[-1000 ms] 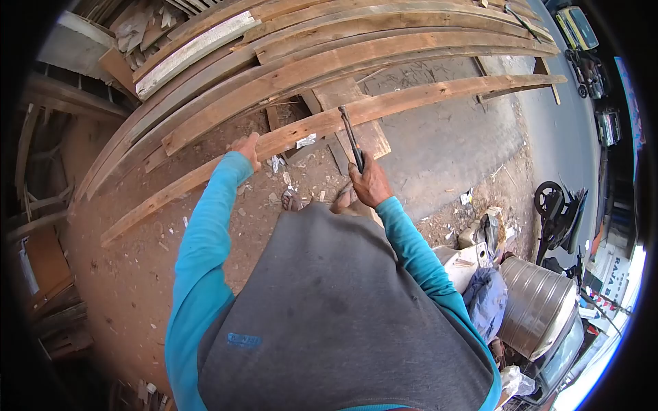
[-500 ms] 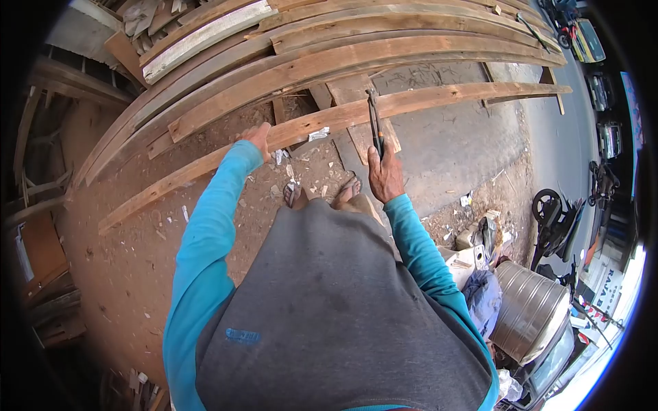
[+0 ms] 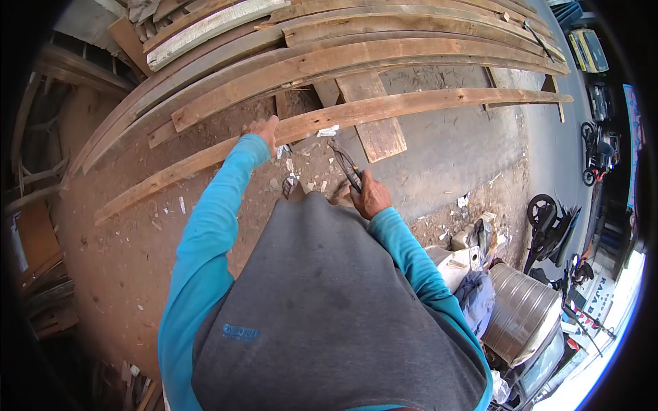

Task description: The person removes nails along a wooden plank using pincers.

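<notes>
My left hand (image 3: 262, 133) grips the near edge of a long, worn wooden plank (image 3: 391, 105), with its fingers over the top. In my right hand (image 3: 372, 196) is a pair of dark pincers (image 3: 347, 166), held by the handles. Their jaws point up and left, short of the plank and apart from it. Beneath the plank lies a shorter flat board (image 3: 381, 139). A scrap of white paper (image 3: 328, 131) is on the ground by the plank's near edge.
More long planks (image 3: 329, 60) run side by side beyond. A dark tool (image 3: 539, 41) rests on them at the upper right. To the right are a metal drum (image 3: 521, 312), a blue cloth bundle (image 3: 476, 299) and a parked motorcycle (image 3: 550, 229). Wood scraps (image 3: 41, 240) lie left.
The pincers have come off the plank, moving down and left towards my body with my right hand. My left hand keeps its grip on the plank. The view has shifted slightly.
</notes>
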The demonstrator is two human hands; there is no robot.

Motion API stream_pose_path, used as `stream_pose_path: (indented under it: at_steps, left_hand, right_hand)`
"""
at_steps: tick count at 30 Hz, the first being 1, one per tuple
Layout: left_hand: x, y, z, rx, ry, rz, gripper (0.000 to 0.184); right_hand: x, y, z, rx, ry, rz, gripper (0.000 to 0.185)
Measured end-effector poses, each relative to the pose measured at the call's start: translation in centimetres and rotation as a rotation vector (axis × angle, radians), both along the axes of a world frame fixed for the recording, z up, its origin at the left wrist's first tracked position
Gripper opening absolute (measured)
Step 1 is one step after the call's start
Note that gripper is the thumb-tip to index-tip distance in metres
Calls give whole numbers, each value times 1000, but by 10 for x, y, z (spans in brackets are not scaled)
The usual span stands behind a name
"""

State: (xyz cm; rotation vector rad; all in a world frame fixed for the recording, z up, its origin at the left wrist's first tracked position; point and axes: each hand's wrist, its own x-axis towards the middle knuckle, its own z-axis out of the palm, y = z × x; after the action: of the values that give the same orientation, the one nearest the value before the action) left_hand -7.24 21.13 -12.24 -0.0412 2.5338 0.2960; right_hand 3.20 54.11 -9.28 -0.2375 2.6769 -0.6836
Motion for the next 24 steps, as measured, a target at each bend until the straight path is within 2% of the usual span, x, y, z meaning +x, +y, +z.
stream_pose_path:
  at_steps: [2,5,8,11,12,13,15,16,18,19,21,22,24]
  left_hand:
    - [-7,-3,1,-13,17,-1,60]
    - [5,0,0,-1,-8,-14,60]
    - [2,1,1,-11,41,-28,59]
    - [1,4,12,-23,21,-21,57]
    - [0,5,17,-18,-27,-5,55]
    - [2,5,14,-14,-20,-2,55]
    - [-2,-2,5,-15,2,-10,55]
    - [-12,-5,7,-13,20,6,55]
    - [1,-2,5,13,46,-33,56]
    - [7,-1,5,16,30,-41,56]
    - [1,-2,7,9,45,-30,57]
    - [0,-1,12,7,42,-41,57]
    - [-4,0,21,-3,-31,-48,56]
  right_hand:
    - [0,-3,-1,28,-87,-18,37]
    - [7,-22,66,-64,-23,-103,39]
    - [-20,-47,104,-326,239,-246,43]
    - [-19,-43,70,-249,281,-242,43]
    - [-17,-33,48,-73,170,-146,44]
    - [-6,-17,18,-70,177,-143,44]
    - [21,3,-31,239,-233,-69,44]
    - [19,5,-34,242,-213,-56,44]
    - [46,6,-23,43,-134,-154,46]
    - [52,6,-20,46,-149,-162,46]
    - [18,-23,33,-159,-44,-292,44]
    - [7,-34,48,-182,64,-297,44]
    - [-8,-57,76,-228,118,-327,44]
